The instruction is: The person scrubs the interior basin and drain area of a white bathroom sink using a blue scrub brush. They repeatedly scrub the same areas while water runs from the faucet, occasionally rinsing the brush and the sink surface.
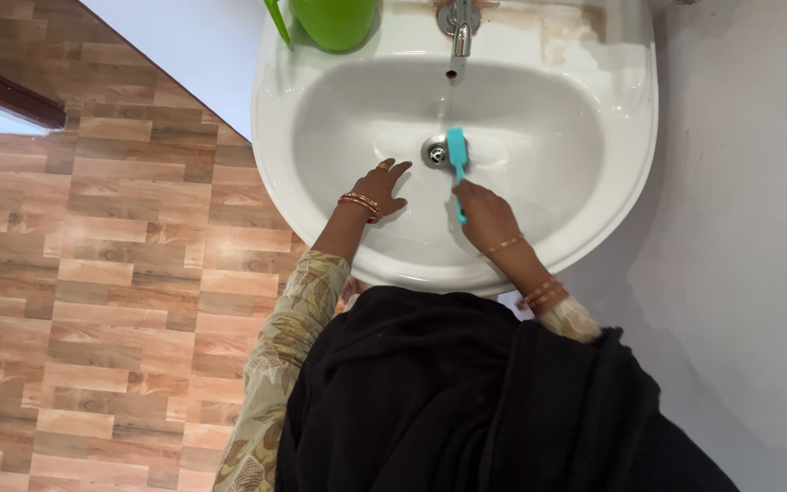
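The right hand (485, 214) grips the light, stiff turquoise plastic brush (457, 155) by its slim, likely wet and slippery handle. The left hand (380, 187) rests spread and empty on the white ceramic sink (594, 173).

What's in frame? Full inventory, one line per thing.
brush: 1, turquoise, head at the drain, handle in the right hand
sink: 1, white, against the wall, brownish stains on its back ledge
drain: 1, metal, middle of the basin
tap: 1, metal, back ledge, centre
jug: 1, green, back ledge, left of the tap
floor: wood-pattern, left of the sink
wall: pale grey, right side
bangles: several, red and gold, both wrists
left hand: open, fingers spread on the basin
right hand: closed on the brush handle
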